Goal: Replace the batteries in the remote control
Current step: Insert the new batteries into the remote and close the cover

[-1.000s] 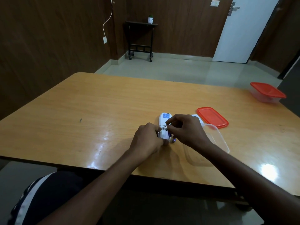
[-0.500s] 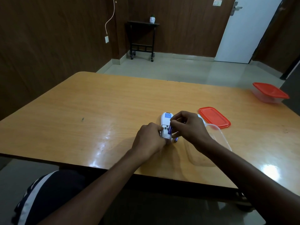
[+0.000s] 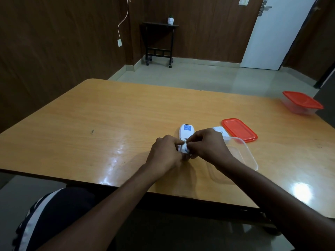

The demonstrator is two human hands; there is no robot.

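Remote [image 3: 186, 132] on table [image 3: 108, 124] — lid [image 3: 239, 129] right, tub [image 3: 243, 153] nearer.

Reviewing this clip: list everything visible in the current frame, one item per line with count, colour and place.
table: 1, light wood, fills the foreground
remote control: 1, white with a blue label, table centre, back side up
battery cover: 1, white, right of the remote control
loose lid: 1, red, flat on the table beyond the open container
open container: 1, clear, under the right forearm
lidded container: 1, clear with a red lid, far right table edge
side table: 1, black, against the back wall
small pot: 1, white, on the side table
door: 1, white, back right
left hand: 1, holding the remote control's near end
right hand: 1, fingertips at the battery compartment
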